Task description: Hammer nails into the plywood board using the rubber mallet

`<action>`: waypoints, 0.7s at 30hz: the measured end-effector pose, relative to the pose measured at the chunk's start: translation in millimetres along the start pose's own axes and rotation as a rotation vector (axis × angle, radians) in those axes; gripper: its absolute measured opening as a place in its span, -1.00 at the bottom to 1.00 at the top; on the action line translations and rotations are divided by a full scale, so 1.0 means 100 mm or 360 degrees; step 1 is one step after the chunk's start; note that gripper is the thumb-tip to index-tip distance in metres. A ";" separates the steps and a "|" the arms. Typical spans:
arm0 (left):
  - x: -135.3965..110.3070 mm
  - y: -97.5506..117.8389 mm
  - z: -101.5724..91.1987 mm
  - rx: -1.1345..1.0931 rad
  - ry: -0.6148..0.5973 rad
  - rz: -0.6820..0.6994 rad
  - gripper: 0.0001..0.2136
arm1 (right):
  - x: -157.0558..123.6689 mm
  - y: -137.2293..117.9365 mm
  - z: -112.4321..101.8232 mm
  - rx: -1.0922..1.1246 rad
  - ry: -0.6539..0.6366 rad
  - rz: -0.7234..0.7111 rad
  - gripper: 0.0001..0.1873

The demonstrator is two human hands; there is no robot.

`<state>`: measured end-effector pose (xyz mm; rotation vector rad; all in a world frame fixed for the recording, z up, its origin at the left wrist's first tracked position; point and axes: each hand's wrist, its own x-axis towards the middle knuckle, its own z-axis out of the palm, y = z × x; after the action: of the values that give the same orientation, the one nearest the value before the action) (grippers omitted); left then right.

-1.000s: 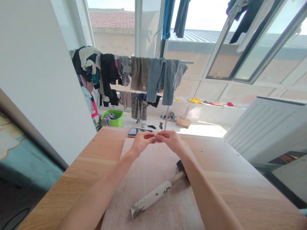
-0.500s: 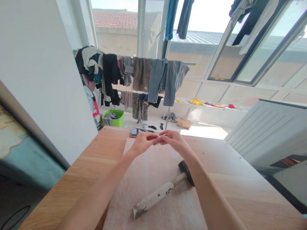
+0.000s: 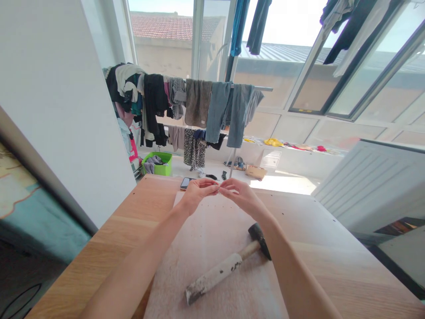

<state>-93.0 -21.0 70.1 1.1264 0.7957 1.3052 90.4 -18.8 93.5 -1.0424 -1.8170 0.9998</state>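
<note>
My left hand and my right hand meet fingertip to fingertip above the far end of a pale board. Both pinch a tiny metal thing, too small to name. A hammer with a worn white handle and a dark head lies on the board under my right forearm, head pointing away to the right. The board rests on a wooden table.
A phone lies at the table's far edge, partly behind my left hand. Beyond stand a laundry rack hung with clothes, a green basket on the floor, a white wall at left and a white panel at right.
Both hands have lifted slightly and stay joined at the fingertips. The view has shifted a little, so the hammer and board sit further right.
</note>
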 end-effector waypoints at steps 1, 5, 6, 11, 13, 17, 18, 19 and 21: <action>0.00 0.00 0.00 -0.0035 0.0015 -0.0001 -0.69 | 0.00 0.00 0.02 0.0053 -0.0034 -0.0001 -0.62; -0.01 0.02 0.01 -0.0118 0.0032 -0.0007 -0.69 | 0.00 -0.01 0.10 0.0333 -0.0032 0.0020 -0.62; -0.02 0.02 0.02 -0.0128 0.0036 -0.0002 -0.70 | 0.01 -0.01 0.10 0.0358 0.0003 0.0029 -0.63; -0.02 0.03 0.06 -0.0139 0.0083 0.0053 -0.72 | 0.00 -0.02 0.11 0.0414 0.0101 0.0047 -0.63; -0.03 0.04 0.08 -0.0138 0.0094 0.0072 -0.73 | 0.00 -0.02 0.11 0.0445 0.0134 0.0055 -0.63; -0.04 0.07 0.11 -0.0151 0.0096 0.0085 -0.74 | 0.03 0.01 0.12 0.0520 0.0221 0.0047 -0.65; -0.05 0.07 0.12 -0.0156 0.0098 0.0086 -0.74 | 0.04 0.02 0.13 0.0543 0.0231 0.0044 -0.65; -0.05 0.07 0.13 -0.0160 0.0101 0.0086 -0.75 | 0.05 0.03 0.13 0.0569 0.0237 0.0042 -0.65; -0.05 0.07 0.13 -0.0169 0.0107 0.0083 -0.76 | 0.05 0.05 0.13 0.0624 0.0243 0.0043 -0.65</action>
<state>-83.6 -29.1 80.3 1.0292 0.7413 1.4189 78.4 -15.3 86.0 -0.8746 -1.4137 1.1991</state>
